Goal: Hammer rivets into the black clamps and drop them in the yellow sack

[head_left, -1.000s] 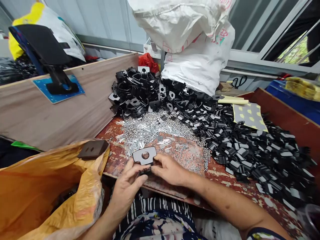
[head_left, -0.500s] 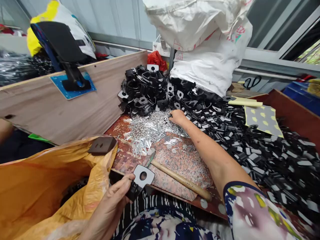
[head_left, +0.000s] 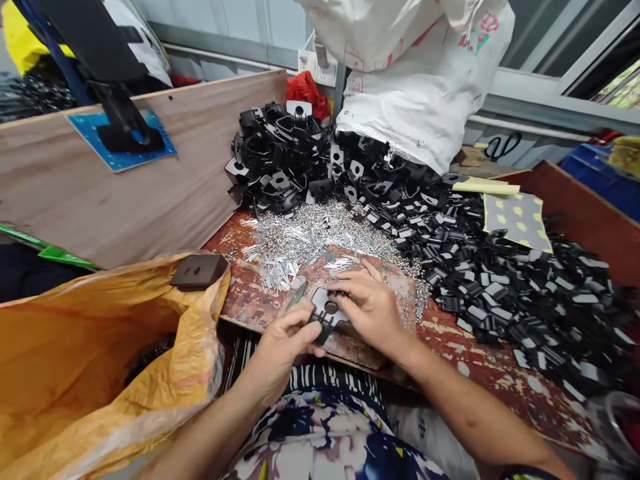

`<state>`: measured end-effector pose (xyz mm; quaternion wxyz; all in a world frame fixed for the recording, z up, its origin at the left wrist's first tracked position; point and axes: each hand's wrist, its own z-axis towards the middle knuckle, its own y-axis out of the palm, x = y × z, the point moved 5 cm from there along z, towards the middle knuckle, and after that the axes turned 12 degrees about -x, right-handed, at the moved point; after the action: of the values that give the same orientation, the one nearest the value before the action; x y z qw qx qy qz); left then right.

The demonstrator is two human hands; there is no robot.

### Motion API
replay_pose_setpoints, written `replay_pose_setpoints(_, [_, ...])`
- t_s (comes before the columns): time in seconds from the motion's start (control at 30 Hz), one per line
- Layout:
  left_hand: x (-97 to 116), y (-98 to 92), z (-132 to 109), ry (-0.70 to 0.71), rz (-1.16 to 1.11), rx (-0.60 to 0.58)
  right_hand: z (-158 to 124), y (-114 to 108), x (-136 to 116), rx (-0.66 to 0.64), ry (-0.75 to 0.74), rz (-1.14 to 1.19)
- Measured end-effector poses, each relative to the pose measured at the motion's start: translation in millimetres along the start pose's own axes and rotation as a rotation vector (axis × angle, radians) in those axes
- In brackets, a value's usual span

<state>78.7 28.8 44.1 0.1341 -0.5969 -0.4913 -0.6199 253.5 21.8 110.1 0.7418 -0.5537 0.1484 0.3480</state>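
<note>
A black bracket with a grey, round-holed plate (head_left: 323,305) is pinched between the thumb and fingers of my left hand (head_left: 287,337) at the table's front edge. My right hand (head_left: 373,310) is at the plate's right side, its thumb and forefinger closed near the hole; a small dark piece seems to be between them, too small to name. Behind both hands lies a heap of silvery pins (head_left: 320,230) on the worn red table (head_left: 465,347). A green tool end (head_left: 297,293) shows just left of the plate.
Black brackets (head_left: 285,153) are piled at the back, and small black parts (head_left: 500,287) cover the right side. An orange sack (head_left: 100,360) stands open at the left, with a brown block (head_left: 199,272) on its rim. A wooden board (head_left: 200,133) borders the left; a white sack (head_left: 405,113) leans behind.
My right hand has come back from the pin heap to the bracket. My left hand has moved the bracket up and right. The wooden-handled hammer is now mostly hidden. The view has shifted.
</note>
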Motion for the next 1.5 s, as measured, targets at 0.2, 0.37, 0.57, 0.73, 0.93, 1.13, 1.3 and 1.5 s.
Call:
replay_pose_setpoints(0.2, [1.8, 23.1, 3.4, 0.051, -0.058, -0.086, -30.5, 14.4, -14.1, 0.136, -0.058, 0.018])
replay_pose_setpoints(0.37, [-1.4, 20.0, -3.0, 0.049, -0.001, -0.107, -47.7, 29.6, -21.2, 0.082, -0.075, 0.19])
replay_pose_setpoints(0.57, [-2.9, 2.5, -1.1, 0.079, 0.291, -0.082, -53.5, 32.4, -5.1, -0.244, 0.03, 0.461])
replay_pose_setpoints(0.73, [-6.1, -9.0, 4.2, 0.056, 0.306, -0.09, -42.3, -31.9, 78.6, -0.059, 0.113, -0.207])
replay_pose_setpoints(0.93, [0.5, -3.3, 9.5, 0.087, 0.543, -0.148, -41.3, -52.0, 126.4, -0.123, 0.17, -0.213])
replay_pose_setpoints(1.13, [25.1, 38.0, 1.8, 0.444, 1.308, -0.257, -44.6, -5.1, 48.6, -0.606, 0.32, 0.715])
replay_pose_setpoints(1.3, [25.8, 55.4, -10.1, 0.53, 1.43, -0.363, -46.7, 28.1, 17.4, -0.879, 0.369, 1.035])
replay_pose_setpoints(1.5, [32.6, 29.9, -9.8, 0.435, 1.337, -0.166, 0.8, 0.5, 63.6, -0.692, 0.251, 0.012])
